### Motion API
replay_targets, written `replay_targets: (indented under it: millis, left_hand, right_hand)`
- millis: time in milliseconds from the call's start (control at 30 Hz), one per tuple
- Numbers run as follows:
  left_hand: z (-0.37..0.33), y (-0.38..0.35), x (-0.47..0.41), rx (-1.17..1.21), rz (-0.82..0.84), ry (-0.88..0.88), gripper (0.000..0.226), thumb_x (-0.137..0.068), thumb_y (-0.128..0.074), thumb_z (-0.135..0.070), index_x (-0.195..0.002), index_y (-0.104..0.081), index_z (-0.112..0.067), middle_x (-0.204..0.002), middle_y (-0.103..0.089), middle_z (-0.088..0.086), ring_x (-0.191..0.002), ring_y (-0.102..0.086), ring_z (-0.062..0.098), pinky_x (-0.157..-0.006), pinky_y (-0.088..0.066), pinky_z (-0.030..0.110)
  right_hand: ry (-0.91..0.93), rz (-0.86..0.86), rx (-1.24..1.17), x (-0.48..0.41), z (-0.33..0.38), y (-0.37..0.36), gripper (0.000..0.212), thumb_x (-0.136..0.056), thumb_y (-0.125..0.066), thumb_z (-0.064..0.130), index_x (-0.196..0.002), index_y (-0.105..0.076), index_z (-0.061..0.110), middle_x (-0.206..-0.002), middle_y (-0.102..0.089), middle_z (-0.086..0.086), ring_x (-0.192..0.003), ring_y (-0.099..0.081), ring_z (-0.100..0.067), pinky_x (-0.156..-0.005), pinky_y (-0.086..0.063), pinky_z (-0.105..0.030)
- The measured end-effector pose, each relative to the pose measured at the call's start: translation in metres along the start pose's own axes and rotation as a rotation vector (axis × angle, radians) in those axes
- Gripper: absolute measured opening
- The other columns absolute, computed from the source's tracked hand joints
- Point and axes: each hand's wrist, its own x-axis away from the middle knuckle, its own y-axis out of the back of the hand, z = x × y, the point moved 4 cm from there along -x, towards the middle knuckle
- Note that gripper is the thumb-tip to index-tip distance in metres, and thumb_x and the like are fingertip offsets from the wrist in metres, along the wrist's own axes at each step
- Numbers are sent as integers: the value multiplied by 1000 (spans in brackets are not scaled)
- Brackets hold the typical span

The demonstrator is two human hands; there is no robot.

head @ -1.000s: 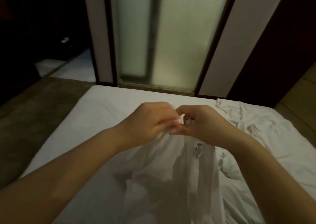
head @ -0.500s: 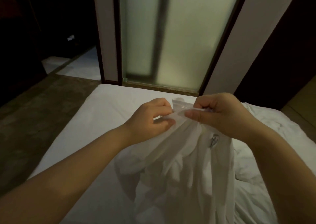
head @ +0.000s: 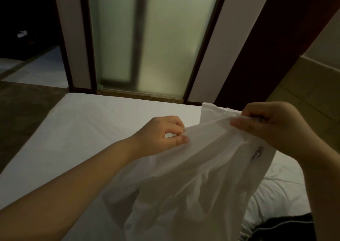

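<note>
At the far left a dull brown floor (head: 20, 104) is running alongside the bed (head: 88, 123), whose smooth white sheet is filling the left half of the view. Behind it a frosted glass door (head: 158, 38) is glowing pale green between dark frames. The left hand (head: 161, 136) is reaching in over the sheet with its fingers curled, pinching the upper edge of a white cloth (head: 193, 176) between thumb and fingertips. From that pinch the edge is stretching up and to the right, and the rest of the thin, creased fabric is hanging down in folds above the bed, its lower part dropping out of view at the bottom. The right hand (head: 272, 130) is sitting higher than the left, clenching the same edge, with the thumb pressing the fabric against the curled fingers. Just below this hand a small label (head: 257, 153) is showing on the cloth; its print is too blurred to read. Farther right, rumpled white bedding (head: 279, 193) is lying on the bed, and a dark fabric (head: 281, 228) is showing at the lower right corner.
</note>
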Motion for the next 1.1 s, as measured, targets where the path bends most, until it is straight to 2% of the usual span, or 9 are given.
replay_targets:
  millis: [100, 200, 267, 500, 567, 633, 767, 867, 1100]
  left_hand:
    - [16, -11, 3, 15, 17, 52, 26, -88, -56, -37, -87, -69, -15, -85, -55, -18, -86, -55, 5, -73, -50, 17]
    - [24, -22, 4, 67, 35, 131, 40, -82, -49, -43, -94, -69, -11, -87, -56, -15, -86, -57, 9, -75, -50, 15]
    - [22, -26, 1, 95, 32, 144, 42, -81, -48, -43, -97, -68, -10, -88, -58, -15, -88, -58, 10, -77, -50, 16]
    - [19, -36, -8, 136, -7, 158, 9, -93, -55, -18, -86, -59, -22, -84, -61, -7, -82, -56, 6, -74, -51, 19]
    - [18, -41, -9, 133, -14, 152, 9, -92, -57, -17, -87, -58, -25, -86, -61, -10, -84, -56, 2, -74, -50, 12]
    - [17, -47, -9, 135, 2, 143, 10, -91, -58, -18, -87, -59, -28, -87, -62, -14, -86, -56, -1, -76, -48, 8]
    - [14, -56, -9, 122, 4, 144, 14, -88, -61, -24, -86, -55, -37, -88, -59, -21, -89, -55, -9, -76, -44, 2]
    - [13, -59, -9, 118, -23, 147, 16, -87, -62, -25, -87, -54, -38, -89, -59, -23, -88, -56, -7, -74, -42, 0]
    - [7, -64, -15, 184, -46, 110, 16, -86, -63, -19, -91, -63, -34, -90, -62, -21, -92, -57, -3, -78, -45, 4]
  right_hand:
    - [-52, -107, -5, 10, -7, 18, 22, -66, -70, 50, -69, -66, 29, -59, -61, 2, -54, -57, -17, -47, -44, -15]
    - [-63, -156, -4, 19, -12, 31, 9, -68, -63, 39, -65, -65, 30, -51, -57, 10, -47, -53, -7, -44, -38, -7]
    - [-62, -164, -26, 24, -16, 35, 14, -69, -64, 40, -58, -64, 32, -47, -54, 12, -44, -49, -5, -44, -35, -7]
    - [-94, -160, -53, 40, -26, 42, 18, -64, -66, 39, -48, -59, 36, -43, -50, 15, -44, -48, -2, -44, -35, -7]
    - [-86, -132, -24, 43, -27, 43, 20, -62, -74, 44, -49, -60, 40, -44, -51, 18, -45, -50, 0, -45, -35, -4]
    - [-93, -115, -16, 47, -29, 45, 21, -63, -66, 58, -54, -60, 40, -47, -52, 19, -47, -51, 2, -46, -36, -3]
    - [-149, -116, -74, 51, -39, 47, 53, -54, -49, 89, -61, -63, 38, -53, -57, 16, -52, -55, 0, -47, -40, -5]
    - [-167, -122, -90, 52, -47, 48, 62, -51, -48, 91, -63, -63, 32, -57, -59, 10, -53, -55, -6, -47, -42, -10]
    - [-137, -104, -124, 51, -57, 43, 60, -54, -54, 87, -62, -63, 28, -51, -54, 7, -47, -49, -9, -46, -40, -15]
